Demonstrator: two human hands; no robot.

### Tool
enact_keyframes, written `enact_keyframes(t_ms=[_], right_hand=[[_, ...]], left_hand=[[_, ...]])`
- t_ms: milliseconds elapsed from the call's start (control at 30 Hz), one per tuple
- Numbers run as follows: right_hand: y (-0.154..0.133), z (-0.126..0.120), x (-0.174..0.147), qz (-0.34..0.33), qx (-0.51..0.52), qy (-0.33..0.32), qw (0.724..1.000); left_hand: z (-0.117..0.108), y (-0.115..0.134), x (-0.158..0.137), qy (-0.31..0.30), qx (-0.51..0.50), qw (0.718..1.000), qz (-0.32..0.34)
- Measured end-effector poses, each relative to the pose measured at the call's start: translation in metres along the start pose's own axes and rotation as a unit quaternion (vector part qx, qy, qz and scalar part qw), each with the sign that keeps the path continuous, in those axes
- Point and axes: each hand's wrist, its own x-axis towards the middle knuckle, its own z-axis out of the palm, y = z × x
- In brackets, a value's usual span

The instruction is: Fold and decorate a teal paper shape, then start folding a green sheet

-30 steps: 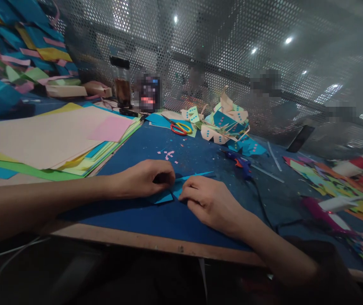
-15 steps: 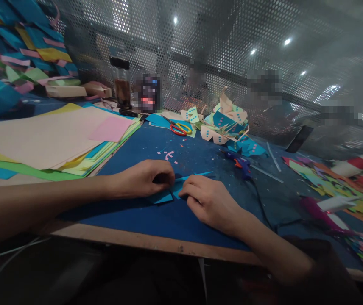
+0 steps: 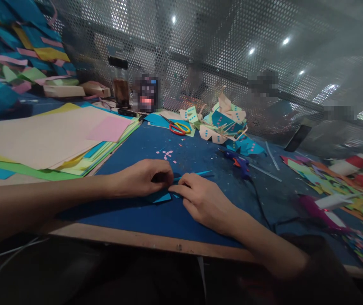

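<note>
A piece of blue paper [image 3: 161, 197] lies on the blue tabletop, partly hidden under both hands. Its narrow pointed end sticks out beyond my right hand. My left hand [image 3: 148, 178] is curled, thumb and fingertips brought together on the paper's left part. From the right, my right hand [image 3: 202, 197] presses on the same paper, its index finger reaching toward the left fingertips. The two hands almost meet. Just what the fingertips pinch is hidden.
Left of my hands lies a stack of coloured paper sheets [image 3: 48, 135]. Scissors [image 3: 179, 128] and a pile of cut paper shapes [image 3: 222, 125] are at the back. A blue glue gun [image 3: 237, 163] with a cord, glue sticks [image 3: 272, 156] and coloured scraps [image 3: 319, 178] lie to the right.
My right hand has shifted slightly left, its index finger now extended close to the left fingertips and covering more of the blue paper. My left hand has stayed nearly in place.
</note>
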Motion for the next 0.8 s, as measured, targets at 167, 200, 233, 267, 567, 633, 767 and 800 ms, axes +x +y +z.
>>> enact_keyframes(t_ms=[167,200,233,267,567,633,767,800], right_hand=[[0.001,-0.003,-0.001,0.004,0.006,-0.003,1.000],[0.002,-0.004,-0.001,0.005,0.012,0.001,1.000],[0.003,-0.004,-0.002,0.004,0.020,0.006,1.000],[0.004,-0.005,-0.003,0.003,0.029,0.012,0.999],[0.006,-0.014,-0.007,-0.012,0.056,0.012,0.998],[0.006,-0.014,-0.007,-0.016,0.053,0.014,0.998],[0.006,-0.010,-0.006,-0.019,0.034,0.014,0.999],[0.005,-0.009,-0.005,-0.017,0.027,0.011,0.999]], left_hand=[[0.000,0.001,-0.001,-0.007,-0.006,1.000,-0.017],[0.000,0.001,-0.001,-0.007,-0.004,1.000,-0.018],[-0.001,0.002,-0.001,-0.006,-0.002,1.000,-0.019],[-0.001,0.002,-0.001,-0.007,0.000,1.000,-0.019],[-0.002,0.002,0.000,-0.010,0.001,1.000,-0.011],[-0.002,0.002,0.000,-0.009,0.007,1.000,-0.007],[-0.002,0.003,0.000,-0.008,0.015,1.000,-0.009],[-0.002,0.003,0.000,-0.007,0.012,1.000,-0.010]])
